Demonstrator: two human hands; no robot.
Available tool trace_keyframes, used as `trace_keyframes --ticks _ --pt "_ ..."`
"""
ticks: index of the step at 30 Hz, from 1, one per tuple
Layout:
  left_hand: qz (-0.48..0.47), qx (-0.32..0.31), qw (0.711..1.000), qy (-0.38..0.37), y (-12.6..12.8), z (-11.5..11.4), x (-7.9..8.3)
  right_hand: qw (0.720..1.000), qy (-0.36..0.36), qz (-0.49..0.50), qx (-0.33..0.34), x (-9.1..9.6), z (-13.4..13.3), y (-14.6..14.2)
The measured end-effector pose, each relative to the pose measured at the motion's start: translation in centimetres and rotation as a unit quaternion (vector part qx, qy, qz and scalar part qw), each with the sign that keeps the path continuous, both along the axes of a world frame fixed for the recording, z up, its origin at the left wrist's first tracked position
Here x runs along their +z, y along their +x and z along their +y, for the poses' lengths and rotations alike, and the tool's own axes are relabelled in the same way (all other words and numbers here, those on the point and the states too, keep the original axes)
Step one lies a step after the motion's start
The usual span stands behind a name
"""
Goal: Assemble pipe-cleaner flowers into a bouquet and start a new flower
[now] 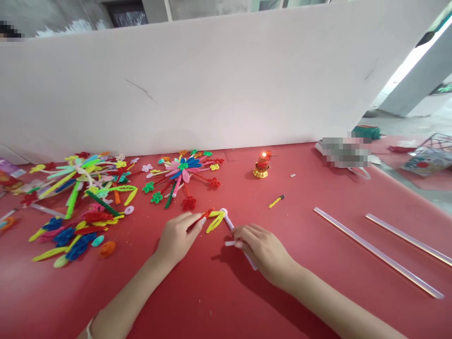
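Observation:
My left hand [181, 235] pinches a red pipe-cleaner piece [207, 213] beside a looped yellow pipe cleaner [216, 221]. The yellow loops meet the curled top of a pale lavender pipe-cleaner stem [228, 220], which slants down under my right hand [263, 252]. My right hand's fingers are closed around this stem, and a short whitish stick [230, 243] pokes out to the left from between them. Its far part is hidden by the fingers. Both hands are low over the red tabletop [197, 301].
A lit red candle [262, 161] in a gold holder stands behind my hands. Pipe-cleaner flower bunches [182, 170] and loose coloured pieces [77, 235] lie left. A yellow twisted piece [276, 201] and clear glue sticks [374, 252] lie right. A white panel [219, 84] borders the back.

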State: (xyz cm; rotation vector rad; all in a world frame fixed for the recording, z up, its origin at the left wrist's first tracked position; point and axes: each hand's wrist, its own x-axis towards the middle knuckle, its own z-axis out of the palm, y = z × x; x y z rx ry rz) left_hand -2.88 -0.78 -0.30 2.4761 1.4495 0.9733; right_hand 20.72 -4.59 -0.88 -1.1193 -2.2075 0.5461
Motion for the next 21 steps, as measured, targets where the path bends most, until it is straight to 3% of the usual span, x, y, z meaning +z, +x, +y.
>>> trace_keyframes --ticks 3,8,14,21 --pt "0.022 0.014 0.999 0.037 -0.3 0.3 0.2 0.999 0.023 -0.016 0.027 -0.3 0.3 -0.1" --pt "0.079 -0.015 0.991 0.111 -0.8 0.9 0.0 0.997 -0.051 0.013 0.05 -0.1 1.2 1.4" --pt "0.138 -0.089 0.978 0.127 -0.3 0.3 -0.1 0.996 -0.03 0.04 0.072 -0.4 2.1 2.4" --pt "0.165 -0.081 0.971 0.155 -0.2 0.3 -0.4 0.994 -0.038 0.053 0.084 -0.7 2.4 2.6"
